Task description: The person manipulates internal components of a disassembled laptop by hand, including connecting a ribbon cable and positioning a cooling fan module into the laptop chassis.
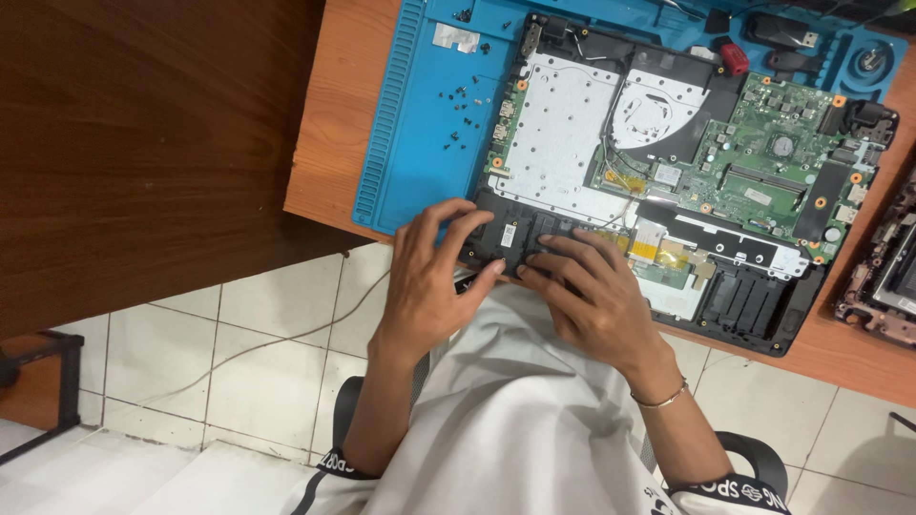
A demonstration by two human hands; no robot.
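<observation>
Left hand (431, 272) and right hand (587, 291), fingers spread, press on the black battery (510, 236) at the near edge of an opened laptop (668, 153) lying on a blue repair mat (410, 124) on the desk (320, 143).

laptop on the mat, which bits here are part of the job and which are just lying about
In hand:
- laptop, opened, its board bared
- black part at its near edge, under both hands: left, right
- loose screws on the blue mat

Lying about:
- second device at the right edge
- cable on the floor
</observation>
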